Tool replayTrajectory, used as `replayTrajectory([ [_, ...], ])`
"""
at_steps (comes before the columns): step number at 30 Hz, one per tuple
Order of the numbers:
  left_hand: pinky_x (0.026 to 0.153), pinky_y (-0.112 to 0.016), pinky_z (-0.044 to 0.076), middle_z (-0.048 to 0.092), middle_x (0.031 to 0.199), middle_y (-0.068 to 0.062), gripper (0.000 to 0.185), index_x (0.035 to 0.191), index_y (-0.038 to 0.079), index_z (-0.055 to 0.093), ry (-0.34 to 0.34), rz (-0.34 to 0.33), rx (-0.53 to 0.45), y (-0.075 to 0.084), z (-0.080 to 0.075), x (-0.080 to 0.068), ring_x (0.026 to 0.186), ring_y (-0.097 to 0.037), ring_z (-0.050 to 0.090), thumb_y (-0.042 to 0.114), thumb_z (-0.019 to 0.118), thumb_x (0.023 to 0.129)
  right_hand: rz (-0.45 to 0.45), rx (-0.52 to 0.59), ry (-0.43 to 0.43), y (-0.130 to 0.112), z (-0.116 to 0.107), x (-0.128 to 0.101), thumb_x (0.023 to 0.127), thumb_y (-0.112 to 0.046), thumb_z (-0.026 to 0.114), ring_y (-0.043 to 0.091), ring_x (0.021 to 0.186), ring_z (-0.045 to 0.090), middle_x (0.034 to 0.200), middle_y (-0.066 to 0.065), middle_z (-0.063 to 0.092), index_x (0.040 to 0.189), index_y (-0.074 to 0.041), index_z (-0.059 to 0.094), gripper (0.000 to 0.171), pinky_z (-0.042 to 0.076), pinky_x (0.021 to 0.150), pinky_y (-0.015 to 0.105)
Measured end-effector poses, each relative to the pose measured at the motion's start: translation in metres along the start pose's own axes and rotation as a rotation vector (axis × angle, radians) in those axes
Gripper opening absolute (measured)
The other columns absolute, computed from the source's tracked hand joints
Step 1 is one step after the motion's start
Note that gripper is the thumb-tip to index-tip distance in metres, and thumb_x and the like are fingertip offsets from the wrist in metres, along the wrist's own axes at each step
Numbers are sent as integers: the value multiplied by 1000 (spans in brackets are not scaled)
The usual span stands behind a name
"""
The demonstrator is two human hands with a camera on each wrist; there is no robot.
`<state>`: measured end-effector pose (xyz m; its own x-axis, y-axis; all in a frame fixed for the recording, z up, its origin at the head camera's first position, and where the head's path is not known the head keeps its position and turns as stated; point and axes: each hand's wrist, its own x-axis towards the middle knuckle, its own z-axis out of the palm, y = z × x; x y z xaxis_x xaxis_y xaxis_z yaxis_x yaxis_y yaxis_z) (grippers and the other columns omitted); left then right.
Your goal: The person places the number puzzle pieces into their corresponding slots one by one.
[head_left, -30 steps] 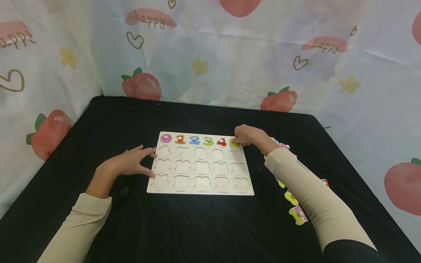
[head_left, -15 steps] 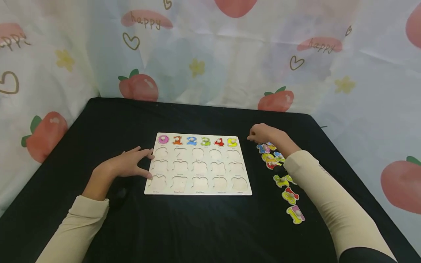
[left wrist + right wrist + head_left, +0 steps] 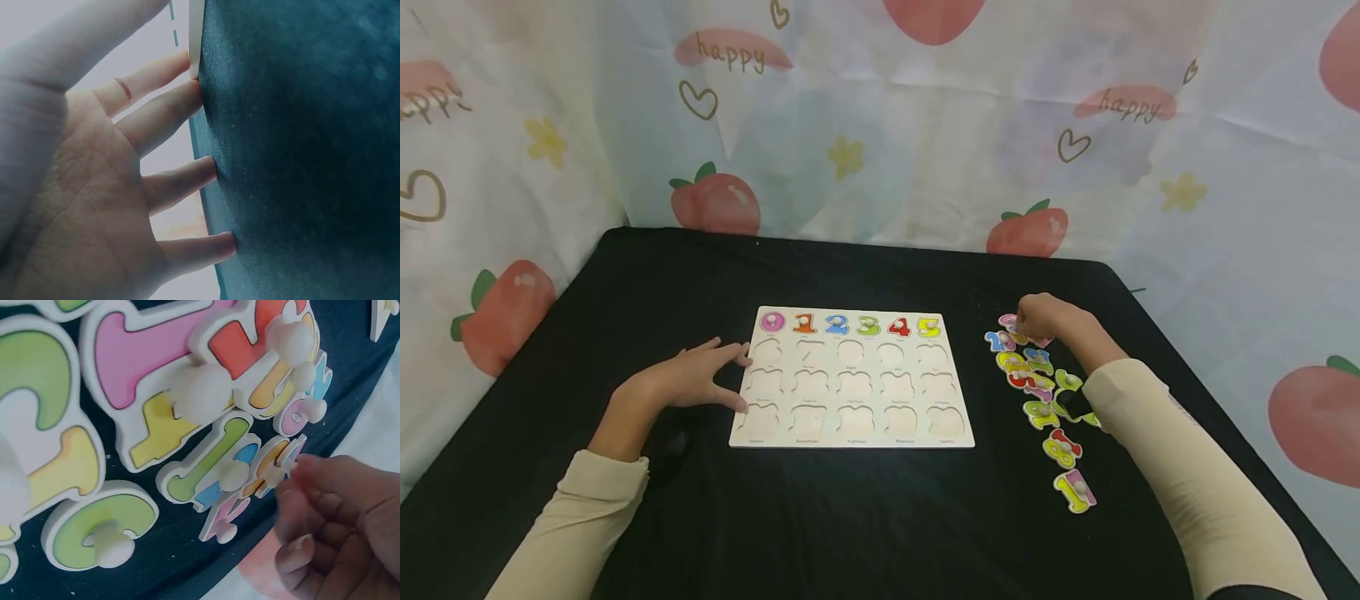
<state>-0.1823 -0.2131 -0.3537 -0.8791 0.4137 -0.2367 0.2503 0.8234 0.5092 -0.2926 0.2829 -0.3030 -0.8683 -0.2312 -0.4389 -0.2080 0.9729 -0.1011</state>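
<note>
Left hand [image 3: 688, 379] flat, fingers spread, tips against the board's [image 3: 852, 433] left edge on the black cloth counter [image 3: 850, 517]. Right hand [image 3: 1047, 317] curled at the far end of the loose number pile [image 3: 1047, 392]; fingers touch a piece edge, actual grip unclear. Pieces: flat, wooden, white knobs.

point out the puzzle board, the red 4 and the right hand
puzzle board [image 3: 850, 440], head view, bare front rim
red 4 [image 3: 898, 326], head view, middle of the number
right hand [image 3: 1045, 317], head view, back of the hand
</note>
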Motion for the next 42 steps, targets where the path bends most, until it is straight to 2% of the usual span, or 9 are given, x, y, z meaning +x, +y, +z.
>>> replayTrajectory([
  [3, 99, -71, 14, 33, 147, -21, 79, 131, 5, 50, -1, -6, -2, -1, 1, 1, 136, -49, 11, 49, 76, 72, 45, -8, -43, 2, 1, -2, 89, -5, 53, 14, 50, 43, 55, 2, 45, 74, 1, 57, 17, 37, 52, 27],
  [7, 99, -71, 14, 33, 147, -21, 79, 132, 6, 50, 3, -10, -6, -3, 2, 1, 136, -48, 11, 49, 77, 72, 97, -17, -27, 1, 2, -1, 91, -10, 56, 14, 50, 45, 53, 1, 42, 79, 4, 57, 19, 39, 52, 27],
  [10, 99, -71, 14, 33, 147, -21, 79, 131, 6, 50, 4, -3, -7, -3, 1, 1, 136, -49, 11, 49, 77, 72, 136, -14, -13, 0, 4, 1, 92, -11, 56, 16, 53, 48, 58, 3, 46, 85, 4, 56, 17, 39, 54, 28],
  [14, 99, -71, 13, 33, 147, -21, 78, 131, 6, 50, 7, 4, -8, -2, 0, 1, 136, -49, 11, 49, 76, 72, 146, -10, -5, -1, 6, 2, 91, -7, 54, 18, 56, 49, 67, 8, 51, 90, 5, 55, 12, 38, 53, 28],
  [22, 99, -70, 13, 32, 147, -21, 79, 132, 7, 49, 3, -15, 2, -2, 1, 2, 136, -48, 11, 49, 77, 71, 120, -11, 15, 1, 7, 4, 86, -2, 54, 17, 53, 49, 62, 8, 50, 86, 4, 55, 6, 38, 51, 27],
  [29, 99, -71, 12, 32, 147, -22, 80, 133, 7, 48, -1, -31, 6, -1, 1, 1, 136, -48, 11, 49, 77, 71, 107, -14, 47, -10, -2, -2, 83, 2, 57, 21, 58, 54, 71, 11, 51, 96, 8, 55, 14, 41, 50, 27],
  [34, 99, -71, 12, 32, 147, -22, 79, 132, 7, 49, -2, -29, 5, 0, 1, 1, 136, -48, 11, 49, 77, 71, 27, -24, 48, -23, -5, -2, 81, 3, 57, 15, 50, 43, 60, 4, 46, 80, 3, 58, 2, 35, 48, 27],
  [37, 99, -71, 12, 32, 146, -23, 79, 132, 7, 49, -1, -25, 4, -1, 0, 2, 136, -48, 11, 48, 77, 71, -19, -18, 35, -33, -4, -1, 80, 4, 56, 13, 47, 39, 53, 1, 41, 67, -2, 57, 15, 33, 47, 26],
  [42, 100, -70, 12, 33, 146, -24, 80, 133, 6, 48, 2, -20, 0, 0, 1, 1, 136, -48, 11, 48, 77, 71, -69, -22, 26, -49, -4, 3, 81, 2, 58, 15, 52, 47, 61, 3, 49, 73, -1, 58, 9, 37, 49, 25],
])
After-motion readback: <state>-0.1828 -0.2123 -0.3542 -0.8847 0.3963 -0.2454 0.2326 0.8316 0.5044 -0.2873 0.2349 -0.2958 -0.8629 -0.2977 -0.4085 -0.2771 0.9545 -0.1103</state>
